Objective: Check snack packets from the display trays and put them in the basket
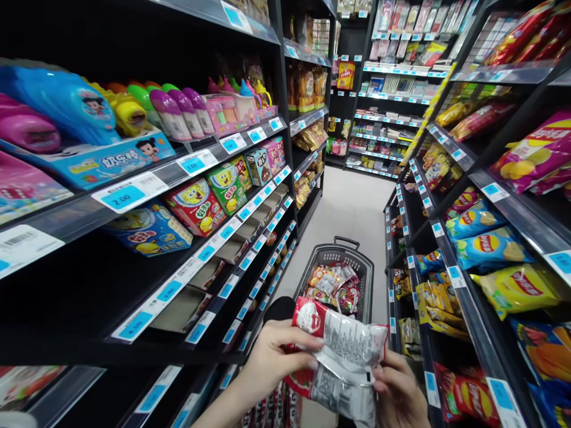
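Between my two hands is a red and silver snack bag (341,351), its printed back turned up towards me. My left hand (279,356) pinches its left edge, thumb and forefinger lying over the wrapper. On the other side my right hand (397,386) grips the right edge, with part of the fingers hidden behind the bag. Beyond it on the floor stands a dark grey shopping basket (366,285) holding several colourful snack packets (332,282). The bag hides the near part of the basket.
Shelves line both sides of the narrow aisle. Boxed sweets (195,205) and toy-shaped bottles (57,101) fill parts of the left shelf (151,184). Crisp bags (517,288) lie on the right shelves. Stationery racks (388,98) close the far end of the pale floor (352,208).
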A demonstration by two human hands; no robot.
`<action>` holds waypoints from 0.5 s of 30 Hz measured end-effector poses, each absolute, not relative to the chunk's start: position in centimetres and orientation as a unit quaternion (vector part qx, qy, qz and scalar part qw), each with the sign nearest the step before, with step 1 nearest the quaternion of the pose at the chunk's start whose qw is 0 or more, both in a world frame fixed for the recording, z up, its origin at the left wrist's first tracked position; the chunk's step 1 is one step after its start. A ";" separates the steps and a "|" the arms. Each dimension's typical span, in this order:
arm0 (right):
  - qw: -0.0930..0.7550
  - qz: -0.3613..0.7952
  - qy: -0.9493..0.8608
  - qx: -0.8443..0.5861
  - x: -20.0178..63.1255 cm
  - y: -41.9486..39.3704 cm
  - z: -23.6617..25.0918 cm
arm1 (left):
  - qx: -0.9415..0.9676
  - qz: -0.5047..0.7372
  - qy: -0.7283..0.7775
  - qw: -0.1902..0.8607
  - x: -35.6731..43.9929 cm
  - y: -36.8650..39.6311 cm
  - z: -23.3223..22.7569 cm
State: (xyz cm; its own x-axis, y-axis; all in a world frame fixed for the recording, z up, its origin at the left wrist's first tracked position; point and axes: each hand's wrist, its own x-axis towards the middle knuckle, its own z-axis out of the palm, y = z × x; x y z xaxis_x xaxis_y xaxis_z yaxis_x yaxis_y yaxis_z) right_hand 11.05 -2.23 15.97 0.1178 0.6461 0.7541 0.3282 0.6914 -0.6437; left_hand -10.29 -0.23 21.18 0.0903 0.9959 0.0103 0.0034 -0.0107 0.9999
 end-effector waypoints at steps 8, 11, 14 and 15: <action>0.583 0.041 -0.622 -0.521 11.5 -3.9 16.8 | 0.653 0.466 0.466 0.374 -10.2 -1.1 23.2; 0.584 0.060 -0.608 -0.535 11.3 -3.8 17.5 | 0.657 0.447 0.495 0.352 -9.9 -1.1 23.6; 0.586 0.088 -0.581 -0.559 10.9 -3.8 18.1 | 0.644 0.432 0.516 0.363 -9.4 -1.0 23.8; 0.579 0.095 -0.573 -0.573 10.8 -3.9 18.2 | 0.637 0.429 0.524 0.369 -9.3 -1.0 23.9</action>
